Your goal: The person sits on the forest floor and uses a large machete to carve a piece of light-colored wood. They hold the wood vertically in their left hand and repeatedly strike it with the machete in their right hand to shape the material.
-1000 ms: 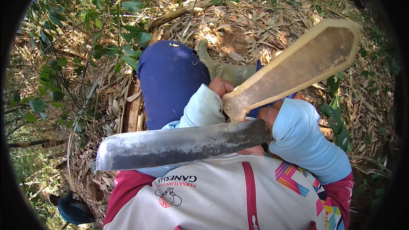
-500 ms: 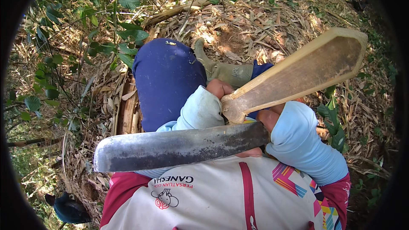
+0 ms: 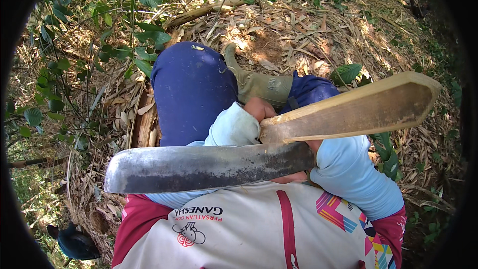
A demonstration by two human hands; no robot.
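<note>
My left hand (image 3: pixel 260 109) is closed round the narrow end of a long, flat piece of wood (image 3: pixel 356 109), paddle-shaped with pale edges and a darker brown face. Its wide end points off to the right. My right hand (image 3: pixel 314 144) grips a machete (image 3: pixel 209 169) at the near end of its blade; the handle is hidden by the hand and sleeve. The broad, dark-stained blade reaches left across my lap, its upper edge lying against or just under the wood's narrow end; I cannot tell which. A few fingertips (image 3: pixel 291 178) show below the blade.
My bent knee (image 3: pixel 191 94) in blue trousers and a green rubber boot (image 3: pixel 261 87) are in front. Dry leaves (image 3: pixel 298 35) cover the ground. Leafy branches (image 3: pixel 149 40) stand at the left, by a split log (image 3: pixel 146 122). A dark object (image 3: pixel 77 241) lies lower left.
The wood's wide end has swung down and slightly right, so it lies flatter. The machete blade has risen a little and shifted left, closer to the wood.
</note>
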